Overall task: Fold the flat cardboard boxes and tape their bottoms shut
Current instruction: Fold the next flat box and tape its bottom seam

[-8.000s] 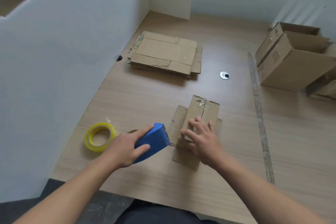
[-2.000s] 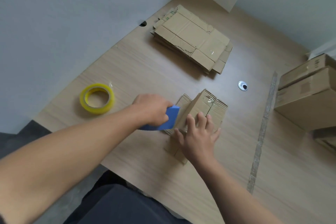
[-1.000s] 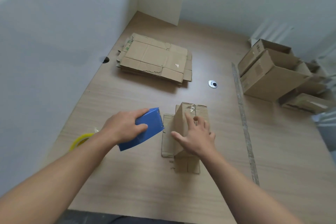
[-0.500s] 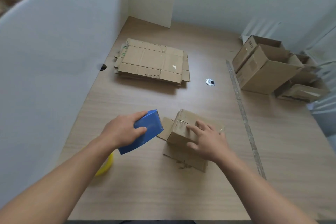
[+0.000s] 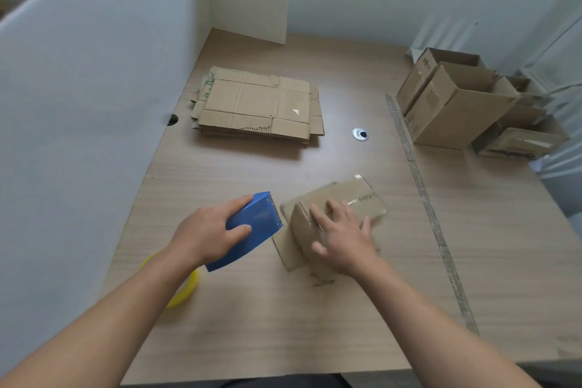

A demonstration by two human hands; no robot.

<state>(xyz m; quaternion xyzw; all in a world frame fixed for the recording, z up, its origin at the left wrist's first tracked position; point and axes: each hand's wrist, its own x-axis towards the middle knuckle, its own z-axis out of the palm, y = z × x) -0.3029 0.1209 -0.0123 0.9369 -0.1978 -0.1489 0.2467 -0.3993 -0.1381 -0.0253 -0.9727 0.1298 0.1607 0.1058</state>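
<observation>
L hand (image 5: 206, 235) w/ tape dispenser (image 5: 255, 225), R hand (image 5: 341, 241) on box (image 5: 362, 194)

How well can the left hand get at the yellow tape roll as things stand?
Probably not at once. The left hand grips the blue tape dispenser, so it is occupied. The yellow tape roll lies close, partly under the left forearm, and nothing else covers it.

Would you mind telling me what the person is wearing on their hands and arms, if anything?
Nothing shows: the left hand and right hand are bare, with no gloves, rings, watch or bracelet visible. The left forearm and right forearm are uncovered to the picture's edge; no sleeve appears.
</observation>
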